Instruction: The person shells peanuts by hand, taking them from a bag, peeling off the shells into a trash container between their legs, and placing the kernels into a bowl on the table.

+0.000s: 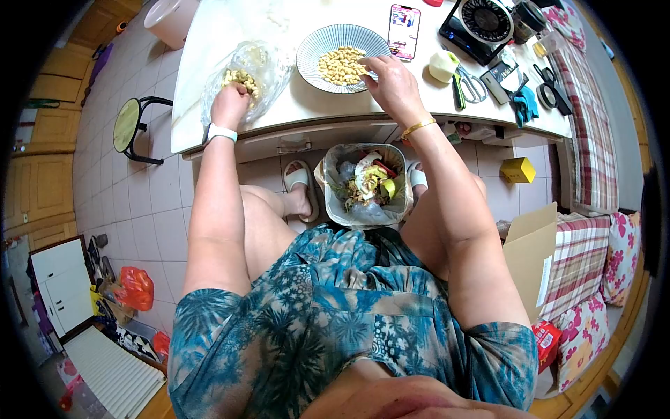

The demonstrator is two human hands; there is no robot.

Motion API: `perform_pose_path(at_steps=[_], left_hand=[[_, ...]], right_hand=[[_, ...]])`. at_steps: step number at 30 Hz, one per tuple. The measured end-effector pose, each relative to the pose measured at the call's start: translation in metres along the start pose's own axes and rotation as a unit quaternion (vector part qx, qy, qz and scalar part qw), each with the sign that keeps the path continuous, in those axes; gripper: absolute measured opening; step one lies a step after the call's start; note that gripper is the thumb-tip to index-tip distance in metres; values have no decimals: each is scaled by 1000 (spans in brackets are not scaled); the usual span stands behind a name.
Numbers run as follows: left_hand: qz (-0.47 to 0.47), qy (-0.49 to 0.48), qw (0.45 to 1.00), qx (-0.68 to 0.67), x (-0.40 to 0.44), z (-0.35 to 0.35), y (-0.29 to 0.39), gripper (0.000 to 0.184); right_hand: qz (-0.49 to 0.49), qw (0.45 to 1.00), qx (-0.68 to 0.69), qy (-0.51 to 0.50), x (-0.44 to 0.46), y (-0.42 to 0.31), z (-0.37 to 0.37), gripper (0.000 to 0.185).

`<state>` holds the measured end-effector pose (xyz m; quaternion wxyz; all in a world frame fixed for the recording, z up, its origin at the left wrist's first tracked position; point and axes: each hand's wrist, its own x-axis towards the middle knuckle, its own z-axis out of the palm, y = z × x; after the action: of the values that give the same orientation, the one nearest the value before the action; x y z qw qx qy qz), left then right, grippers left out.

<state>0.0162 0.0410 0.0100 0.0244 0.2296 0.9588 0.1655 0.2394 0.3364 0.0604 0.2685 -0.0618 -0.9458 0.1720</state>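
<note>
A clear plastic bag holding pale peanut-like pieces lies open on the left of the white table. My left hand reaches into its mouth with the fingers closed at the pieces; what they pinch is too small to make out. A striped bowl in the middle holds many pale shelled nuts. My right hand is at the bowl's right rim, thumb and fingers curled towards each other over the edge. Whatever sits between those fingertips is hidden or too small to name.
The white table also bears a phone, a pale peeled fruit, a green-handled peeler, scissors and a black fan. Between my feet stands a waste bin with scraps. A stool is at the left.
</note>
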Motion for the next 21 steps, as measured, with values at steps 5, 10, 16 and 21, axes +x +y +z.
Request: perform_pose_path(at_steps=[5,10,16,21], left_hand=[[-48,104,877,-467,9,-30,13,18],[-22,-34,652,-757,-24,-56,61,19],[11,-171,573,-801,-37,-40,98,26],[5,-202,605,-770,-55,-32,136,25]], right_hand=[[-19,999,18,23,1,0,-1,23],[-47,998,15,43,3,-9,-8,19],[-103,981,138,87,3,-30,-13,17],[-94,969,210,92,-2,-42,-14,21]])
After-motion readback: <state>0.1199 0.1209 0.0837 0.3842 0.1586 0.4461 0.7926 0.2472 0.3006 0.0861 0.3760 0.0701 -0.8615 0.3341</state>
